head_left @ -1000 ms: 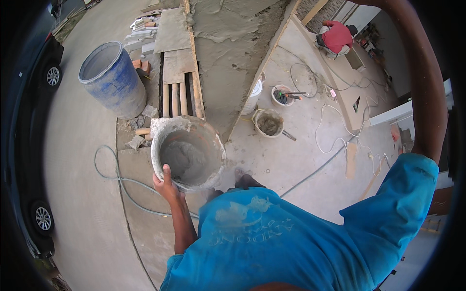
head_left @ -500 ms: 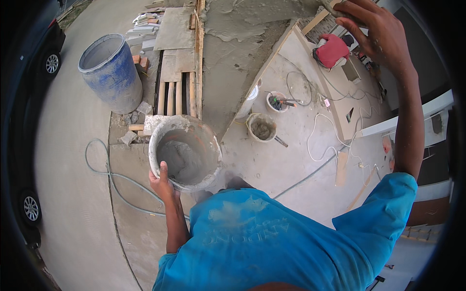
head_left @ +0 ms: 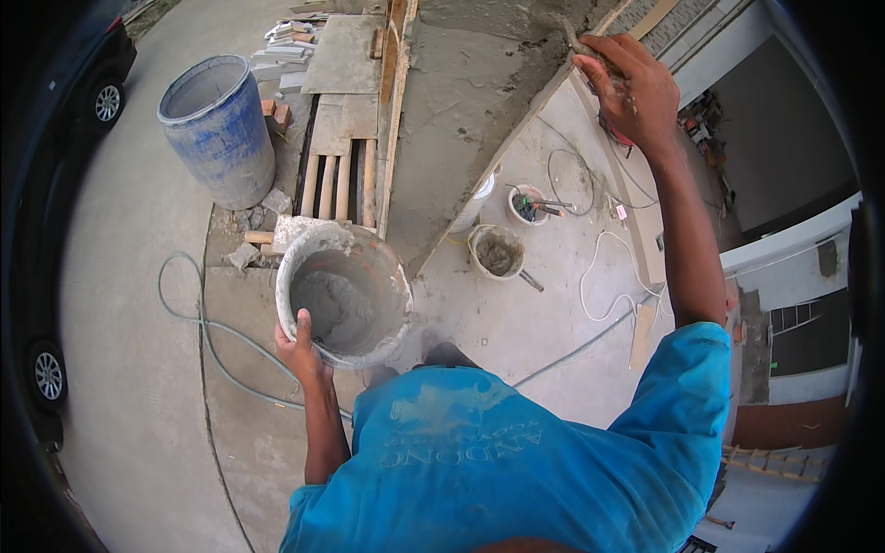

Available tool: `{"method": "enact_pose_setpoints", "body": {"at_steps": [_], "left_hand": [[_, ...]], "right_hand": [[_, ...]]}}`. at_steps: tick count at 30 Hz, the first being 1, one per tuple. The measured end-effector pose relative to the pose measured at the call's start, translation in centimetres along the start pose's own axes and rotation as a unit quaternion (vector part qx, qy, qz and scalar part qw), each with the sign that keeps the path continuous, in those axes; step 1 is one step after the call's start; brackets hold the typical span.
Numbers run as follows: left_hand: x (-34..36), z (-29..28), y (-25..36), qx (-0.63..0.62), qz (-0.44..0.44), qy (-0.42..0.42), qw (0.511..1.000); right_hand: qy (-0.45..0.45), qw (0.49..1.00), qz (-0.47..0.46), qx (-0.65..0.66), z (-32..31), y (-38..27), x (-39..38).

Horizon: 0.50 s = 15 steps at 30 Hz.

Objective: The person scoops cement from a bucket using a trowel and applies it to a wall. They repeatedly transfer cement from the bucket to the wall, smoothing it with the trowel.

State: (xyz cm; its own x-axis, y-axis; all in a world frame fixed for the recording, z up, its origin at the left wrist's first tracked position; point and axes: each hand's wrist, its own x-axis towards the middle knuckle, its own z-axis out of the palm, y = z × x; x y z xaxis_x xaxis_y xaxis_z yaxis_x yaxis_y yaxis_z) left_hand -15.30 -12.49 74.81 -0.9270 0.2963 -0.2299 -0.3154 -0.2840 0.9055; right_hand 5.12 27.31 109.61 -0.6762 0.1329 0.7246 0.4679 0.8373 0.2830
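Note:
My left hand (head_left: 300, 352) grips the rim of a mortar-caked bucket (head_left: 398, 323), thumb over the edge. Grey wet mortar (head_left: 336, 302) lies in the bottom of this tilted bucket. At the upper right, my raised right hand (head_left: 636, 88) is closed round the handle of a trowel (head_left: 576, 39) coated in mortar. Its blade is hard to make out against the grey surface. Below the trowel and to its left spreads a long bed of wet mortar (head_left: 452, 101), edged by boards (head_left: 395, 101).
A blue drum (head_left: 221, 138) stands at the left, near a hose (head_left: 205, 313). Beyond my feet are a mortar bucket (head_left: 498, 253) with a tool handle and a tool bucket (head_left: 529, 205). Cables (head_left: 583, 286) cross the floor. Dark vehicles (head_left: 92, 55) line the left edge.
My right hand has come down and left with the trowel, over the mortar bed's edge. It now mostly hides the crouching person in red. My left hand still holds the bucket.

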Motion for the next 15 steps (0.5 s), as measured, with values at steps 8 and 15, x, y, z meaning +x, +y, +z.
{"method": "enact_pose_setpoints", "body": {"at_steps": [8,15], "left_hand": [[-0.5,1.2,0.8,0.004,-0.029,0.013,0.999],[0.3,0.7,-0.6,-0.032,-0.025,-0.016,0.999]], "right_hand": [[-0.075,0.993,0.091,0.028,-3.0,1.2,2.5],[-0.008,0.995,0.090,-0.052,-6.2,2.1,0.9]]}}
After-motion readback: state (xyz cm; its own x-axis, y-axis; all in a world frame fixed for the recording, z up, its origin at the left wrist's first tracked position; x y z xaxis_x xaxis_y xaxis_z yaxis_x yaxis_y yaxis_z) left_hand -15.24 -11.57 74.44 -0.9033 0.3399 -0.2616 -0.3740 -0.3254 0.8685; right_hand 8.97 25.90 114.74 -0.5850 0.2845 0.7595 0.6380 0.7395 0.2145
